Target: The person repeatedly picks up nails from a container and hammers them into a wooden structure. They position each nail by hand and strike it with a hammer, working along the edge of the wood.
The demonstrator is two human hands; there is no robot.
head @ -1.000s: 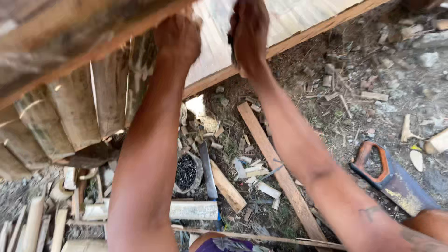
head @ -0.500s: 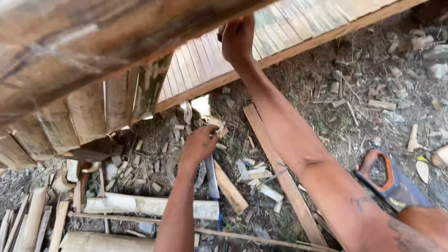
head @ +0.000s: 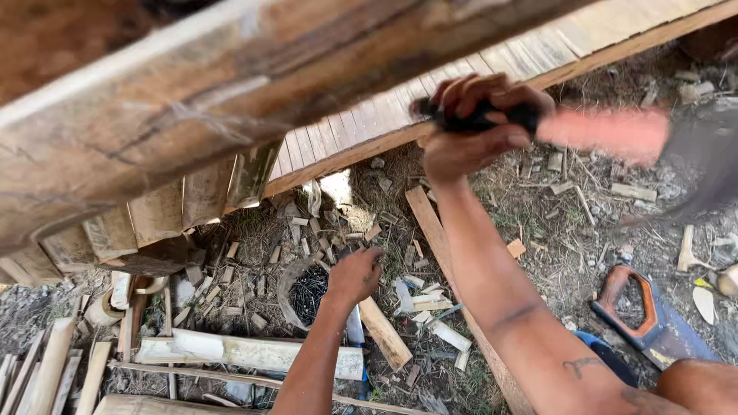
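Below, the left hand reaches down beside a round container of nails on the littered ground, fingers curled; whether they pinch a nail I cannot tell. Higher, the right hand grips closed around a dark handle of a blurred hammer, near the slatted panel.

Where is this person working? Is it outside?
Probably an outdoor building spot, working with bamboo and wood. Bare ground is littered with wood scraps, a slatted bamboo panel stands overhead, and a handsaw lies nearby. The right hand grips a dark-handled tool; the left hand reaches a container of nails.
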